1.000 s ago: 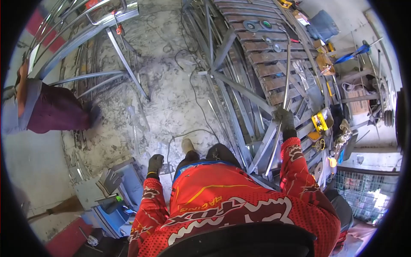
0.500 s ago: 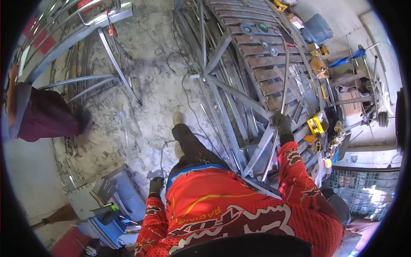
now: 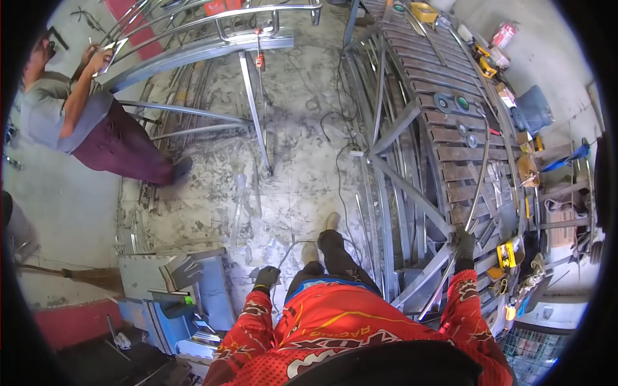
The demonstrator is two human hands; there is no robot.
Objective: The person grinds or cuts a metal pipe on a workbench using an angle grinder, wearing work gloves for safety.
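My right hand (image 3: 463, 245), in a dark glove, is wrapped round a long, thin metal tube (image 3: 478, 188). The tube slants across the edge of the slatted metal workbench (image 3: 465, 154), its lower end reaching down past my hand. At my left side hangs my left hand (image 3: 266, 278), also gloved, with its fingers curled in and nothing visible in them. Beneath that hand is the stained floor. Grinding discs (image 3: 461, 103) lie on the slats further up the bench.
A person (image 3: 71, 116) at the left holds a pale flat item beside a curved metal frame (image 3: 212, 51). A metal leg (image 3: 254, 112) and a cable (image 3: 341, 186) reach across the floor. Sheet-metal pieces (image 3: 215, 289) stand lower left. A yellow tool box (image 3: 507, 254) sits at the right.
My view has swung left, so the scene has shifted right and more of the other person shows. My right hand still grips the tube; my left hand still hangs beside me.
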